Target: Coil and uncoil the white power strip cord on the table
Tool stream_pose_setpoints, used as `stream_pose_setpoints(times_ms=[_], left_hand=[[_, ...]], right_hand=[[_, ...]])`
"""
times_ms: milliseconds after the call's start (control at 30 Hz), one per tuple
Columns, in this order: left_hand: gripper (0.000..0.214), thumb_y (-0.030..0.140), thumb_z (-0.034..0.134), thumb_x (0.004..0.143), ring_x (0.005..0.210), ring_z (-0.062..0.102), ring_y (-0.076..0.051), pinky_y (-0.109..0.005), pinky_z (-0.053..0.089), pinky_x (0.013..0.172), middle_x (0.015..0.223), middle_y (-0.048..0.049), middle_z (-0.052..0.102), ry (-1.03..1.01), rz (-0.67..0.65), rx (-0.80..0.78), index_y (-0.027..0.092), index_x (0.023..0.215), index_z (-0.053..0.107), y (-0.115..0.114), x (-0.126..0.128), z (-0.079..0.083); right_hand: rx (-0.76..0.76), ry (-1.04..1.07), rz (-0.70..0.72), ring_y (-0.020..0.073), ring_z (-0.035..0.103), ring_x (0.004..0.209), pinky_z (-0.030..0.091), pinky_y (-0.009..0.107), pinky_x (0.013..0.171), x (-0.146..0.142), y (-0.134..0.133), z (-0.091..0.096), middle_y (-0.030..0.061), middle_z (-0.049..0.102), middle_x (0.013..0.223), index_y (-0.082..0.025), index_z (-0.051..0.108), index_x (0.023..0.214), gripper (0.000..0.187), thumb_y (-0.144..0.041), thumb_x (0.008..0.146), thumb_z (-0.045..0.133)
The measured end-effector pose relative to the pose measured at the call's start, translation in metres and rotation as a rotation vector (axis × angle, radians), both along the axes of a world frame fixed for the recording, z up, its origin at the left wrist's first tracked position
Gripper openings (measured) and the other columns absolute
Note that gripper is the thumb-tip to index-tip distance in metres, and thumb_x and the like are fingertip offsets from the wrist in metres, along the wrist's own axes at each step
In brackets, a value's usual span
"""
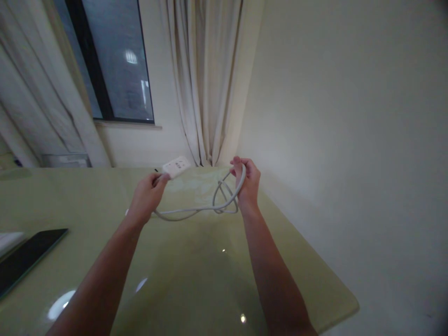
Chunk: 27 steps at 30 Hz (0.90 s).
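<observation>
A white power strip [176, 166] with socket holes on its face juts out from my left hand [148, 194], whose fingers are closed round its near end. From there a pale grey cable [206, 208] runs across to the right, above the table, and bends into loose, tangled loops. My right hand [248, 179] is closed on the looped cable, with one strand passing over the front of the palm. Part of the cable behind the right fingers is hidden. What lies inside the left fist is partly covered.
The glossy pale green table [182, 280] reaches the wall [343, 140] on the right. A flat black panel [31, 256] and a white object [10, 240] lie at the left. Behind the table hang curtains [206, 70] beside a dark window [119, 56].
</observation>
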<state>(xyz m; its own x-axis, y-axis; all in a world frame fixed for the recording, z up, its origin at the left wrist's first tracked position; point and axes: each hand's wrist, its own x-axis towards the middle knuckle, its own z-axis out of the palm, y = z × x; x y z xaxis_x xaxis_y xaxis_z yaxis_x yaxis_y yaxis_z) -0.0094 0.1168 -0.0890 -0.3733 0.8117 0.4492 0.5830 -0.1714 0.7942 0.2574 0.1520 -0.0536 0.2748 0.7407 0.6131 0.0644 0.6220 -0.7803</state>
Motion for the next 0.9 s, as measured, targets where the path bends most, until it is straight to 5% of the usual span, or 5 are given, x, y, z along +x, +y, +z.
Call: stream_pose_setpoints(times_ms=[133,433,667,767,900], left_hand=[[0.044,0.057,0.057,0.086,0.071,0.066,-0.025,-0.031,0.045,0.059,0.08,-0.0103,0.072,0.089,0.106,-0.129,0.016,0.094,0.07,0.016,-0.028,-0.025],[0.032,0.039,0.058,0.085,0.091,0.077,-0.031,-0.038,0.058,0.081,0.091,-0.015,0.08,0.185,0.062,-0.326,0.016,0.104,0.071,0.032,-0.027,-0.067],[0.037,0.037,0.057,0.087,0.127,0.068,-0.04,-0.053,0.047,0.113,0.121,-0.0227,0.077,0.296,-0.029,-0.343,0.014,0.112,0.072,0.024,-0.017,-0.046],[0.034,0.048,0.059,0.091,0.116,0.073,-0.029,-0.04,0.054,0.105,0.12,-0.0109,0.079,0.316,-0.312,-0.298,0.022,0.109,0.074,0.001,0.0,-0.013],[0.034,0.055,0.068,0.093,0.089,0.075,-0.023,-0.032,0.058,0.078,0.094,-0.0058,0.079,0.294,-1.125,-0.555,0.022,0.096,0.073,-0.046,0.034,0.032]], right_hand=[[0.026,-0.014,-0.041,0.0177,0.063,0.077,0.05,0.031,0.074,0.008,-0.001,0.005,0.0041,0.07,0.084,-0.019,0.068,0.088,0.053,-0.069,0.1,0.055],[-0.008,-0.644,-0.377,0.0236,0.065,0.091,0.043,0.033,0.082,0.005,-0.018,0.012,0.0091,0.073,0.094,-0.021,0.068,0.099,0.047,-0.05,0.114,0.033],[-0.315,-0.851,-0.405,0.0274,0.072,0.086,0.041,0.031,0.072,0.001,-0.024,0.016,0.0108,0.078,0.096,-0.023,0.06,0.133,0.04,-0.05,0.114,0.037],[-0.363,-0.885,-0.436,0.0305,0.074,0.096,0.045,0.034,0.077,0.002,-0.021,0.013,0.0145,0.079,0.106,-0.021,0.054,0.14,0.036,-0.042,0.113,0.043],[-0.42,-0.947,-0.456,0.0335,0.075,0.107,0.049,0.038,0.084,0.006,-0.014,0.005,0.0177,0.079,0.116,-0.018,0.047,0.148,0.038,-0.031,0.113,0.043]])
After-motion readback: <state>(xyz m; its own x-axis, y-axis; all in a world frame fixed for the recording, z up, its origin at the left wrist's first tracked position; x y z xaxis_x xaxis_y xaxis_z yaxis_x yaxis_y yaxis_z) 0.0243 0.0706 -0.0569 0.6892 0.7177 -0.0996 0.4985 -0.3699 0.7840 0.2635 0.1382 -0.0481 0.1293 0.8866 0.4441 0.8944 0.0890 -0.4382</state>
